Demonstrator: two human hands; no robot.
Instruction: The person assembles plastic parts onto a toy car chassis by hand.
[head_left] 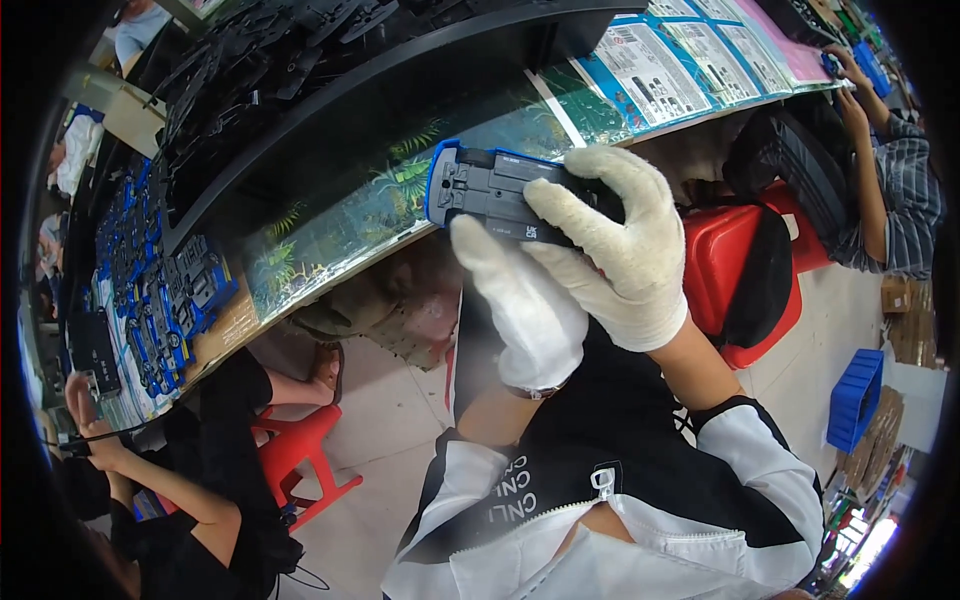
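A blue toy car (490, 190) is held above the edge of the table, its black underside turned up toward me. My right hand (630, 240), in a white glove, is closed round the car's right end, with fingers lying across the underside. My left hand (530, 310), also gloved in white and slightly blurred, grips the car's near edge at the left. The palm-side fingers of the left hand are partly hidden by the car. A wheel shows at the car's far side.
A black bin (330, 80) heaped with black plastic parts stands on the table (290, 270). Rows of blue toy cars (160, 290) lie at the left, printed card sheets (670, 70) at the far right. Co-workers sit on both sides, near red stools (310, 455). A blue crate (855, 400) stands at right.
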